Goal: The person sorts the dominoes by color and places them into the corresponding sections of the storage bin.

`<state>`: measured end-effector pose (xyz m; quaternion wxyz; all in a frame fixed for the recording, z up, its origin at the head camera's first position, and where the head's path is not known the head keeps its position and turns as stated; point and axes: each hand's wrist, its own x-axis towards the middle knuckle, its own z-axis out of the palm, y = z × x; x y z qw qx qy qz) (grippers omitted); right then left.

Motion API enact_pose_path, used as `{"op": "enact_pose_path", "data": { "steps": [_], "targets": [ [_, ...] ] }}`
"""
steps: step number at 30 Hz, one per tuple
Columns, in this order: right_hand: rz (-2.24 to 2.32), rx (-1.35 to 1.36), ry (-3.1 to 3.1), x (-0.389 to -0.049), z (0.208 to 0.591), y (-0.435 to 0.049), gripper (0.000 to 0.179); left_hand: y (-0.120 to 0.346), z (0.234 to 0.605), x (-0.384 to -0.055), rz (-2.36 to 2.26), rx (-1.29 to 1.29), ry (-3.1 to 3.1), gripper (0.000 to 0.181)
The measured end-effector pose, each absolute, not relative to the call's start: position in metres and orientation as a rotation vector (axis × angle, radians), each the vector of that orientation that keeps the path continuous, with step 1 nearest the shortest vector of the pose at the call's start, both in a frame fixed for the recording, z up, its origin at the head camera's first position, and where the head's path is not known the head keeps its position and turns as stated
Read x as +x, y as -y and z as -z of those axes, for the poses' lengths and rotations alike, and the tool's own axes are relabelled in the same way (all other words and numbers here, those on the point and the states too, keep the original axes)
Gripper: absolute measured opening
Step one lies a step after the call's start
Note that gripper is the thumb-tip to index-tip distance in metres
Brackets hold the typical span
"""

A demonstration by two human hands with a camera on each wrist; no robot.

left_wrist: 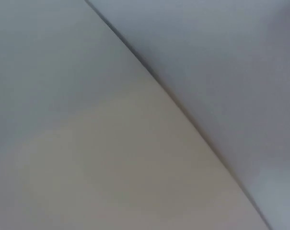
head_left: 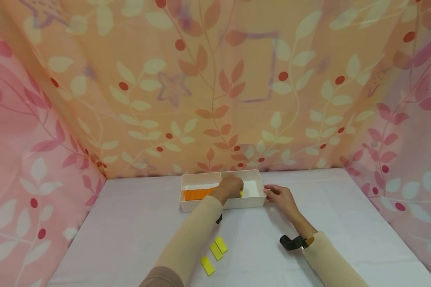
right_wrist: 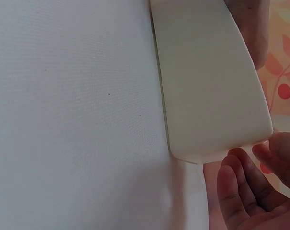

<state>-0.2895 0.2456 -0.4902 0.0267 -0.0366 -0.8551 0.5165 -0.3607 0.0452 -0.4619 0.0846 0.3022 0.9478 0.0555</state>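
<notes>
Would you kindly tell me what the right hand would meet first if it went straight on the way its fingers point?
The right hand would most likely meet the white box at its right end; the fingertips look very close, though actual contact is unclear.

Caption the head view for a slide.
Left hand inside a white box, right hand touching it, three yellow strips on the table.

left hand (head_left: 230,188) palm down, fingers curled, right hand (head_left: 282,198) angled inward, fingers loosely bent
</notes>
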Motion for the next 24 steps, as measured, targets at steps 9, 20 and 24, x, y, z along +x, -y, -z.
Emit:
{"op": "enact_pose_path", "data": {
  "steps": [9, 20, 24],
  "targets": [
    [-1.614, -0.104, 2.641, -0.291, 0.490, -0.245, 0.039, -0.042, 0.452, -0.363, -0.197, 0.871, -2.806, 0.011],
    [-1.609, -0.116, 2.631, -0.290, 0.489, -0.247, 0.037, -0.038, 0.446, -0.366, -0.220, 0.855, -2.754, 0.006],
    [-1.615, -0.126, 2.640, -0.290, 0.491, -0.246, 0.037, -0.038, 0.455, -0.366, -0.151, 0.900, -2.774, 0.008]
  ]
}}
